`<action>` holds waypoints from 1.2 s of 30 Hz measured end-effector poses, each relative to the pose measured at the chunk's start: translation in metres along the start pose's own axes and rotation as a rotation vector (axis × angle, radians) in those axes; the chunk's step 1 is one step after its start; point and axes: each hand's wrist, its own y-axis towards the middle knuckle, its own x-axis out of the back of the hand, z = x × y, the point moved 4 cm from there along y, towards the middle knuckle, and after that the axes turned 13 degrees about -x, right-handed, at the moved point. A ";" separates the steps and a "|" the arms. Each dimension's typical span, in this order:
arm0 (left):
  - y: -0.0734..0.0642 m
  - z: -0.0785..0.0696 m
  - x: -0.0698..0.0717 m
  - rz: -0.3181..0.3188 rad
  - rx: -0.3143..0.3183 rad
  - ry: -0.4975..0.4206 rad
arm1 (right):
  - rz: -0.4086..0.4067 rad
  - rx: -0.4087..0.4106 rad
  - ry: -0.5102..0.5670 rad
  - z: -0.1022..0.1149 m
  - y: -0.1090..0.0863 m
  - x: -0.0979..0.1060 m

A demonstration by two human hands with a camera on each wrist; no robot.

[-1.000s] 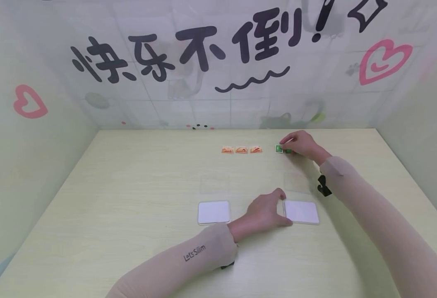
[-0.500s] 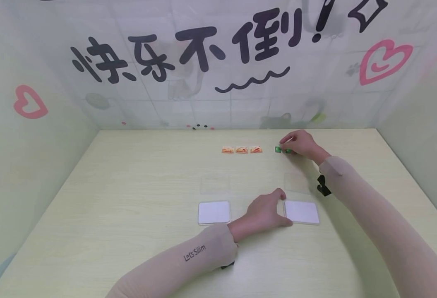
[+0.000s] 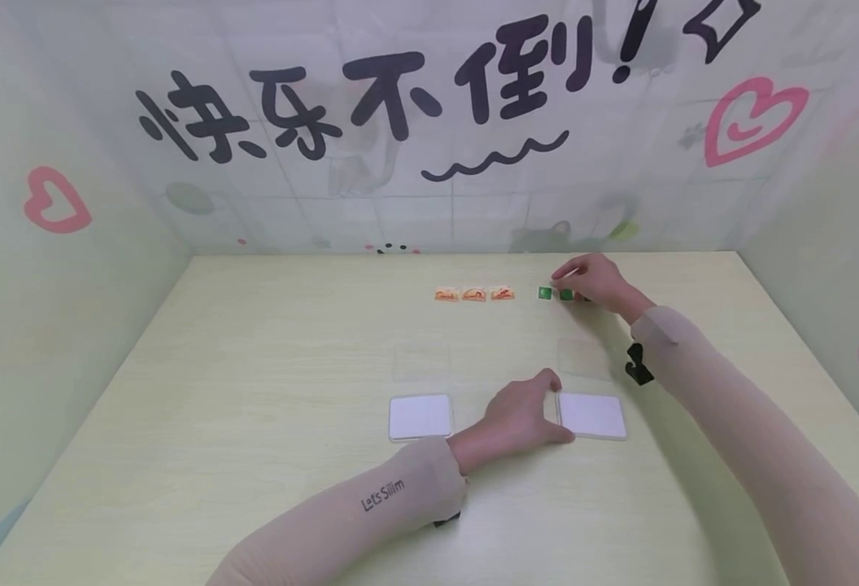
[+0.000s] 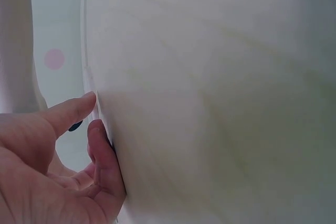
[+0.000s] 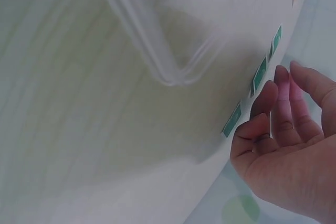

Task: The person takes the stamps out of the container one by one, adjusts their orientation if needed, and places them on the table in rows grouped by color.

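Observation:
In the head view, my left hand (image 3: 517,417) spans the left end of the right-hand white flat case (image 3: 592,416), thumb at its near corner and forefinger at its far corner. The left wrist view shows these fingers (image 4: 107,163) low at the table, curled. My right hand (image 3: 596,282) hovers at the back over a row of small green stamp-like cards. The left green card (image 3: 544,293) lies just beyond its fingertips; the middle green card (image 5: 259,75) and the right green card (image 5: 232,120) lie below. Nothing shows between its thumb and forefinger.
Three orange stamp-like cards (image 3: 474,294) lie in a row left of the green ones. A second white case (image 3: 420,417) sits left of my left hand. Two clear plates, left (image 3: 422,362) and right (image 3: 583,359), lie behind the cases. A printed wall (image 3: 371,212) closes the back.
The left green card, earlier tilted with its white border showing at my right fingertips, now lies flat slightly farther left. My right fingers have come off it. The left hand stays in place.

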 end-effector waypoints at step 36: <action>-0.001 -0.003 0.000 -0.004 0.011 -0.011 | 0.027 0.032 0.033 -0.005 -0.027 0.008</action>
